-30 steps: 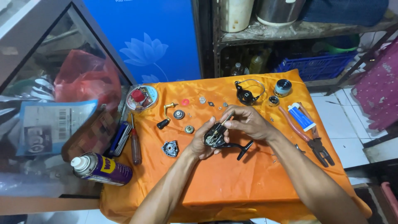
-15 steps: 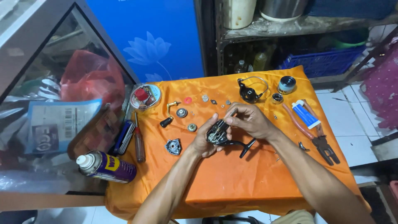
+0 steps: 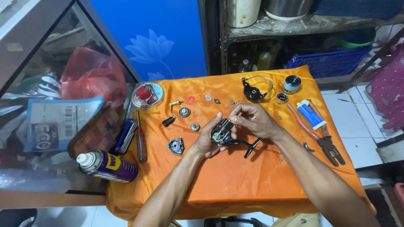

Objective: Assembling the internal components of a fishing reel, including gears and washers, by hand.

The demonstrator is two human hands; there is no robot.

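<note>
Black metal fishing-reel body (image 3: 221, 133) is cradled over the orange cloth-covered table (image 3: 235, 180), left hand (image 3: 208, 141) closed beneath it. Right hand (image 3: 252, 120) pinches a thin tool at its top. Judged rigid, greasy, slippery; best gripped by the stem.

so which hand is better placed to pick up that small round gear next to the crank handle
Left. The left hand cradling the reel body lies nearer the gear; the right hand pinches a thin tool at the reel, farther away.
</note>
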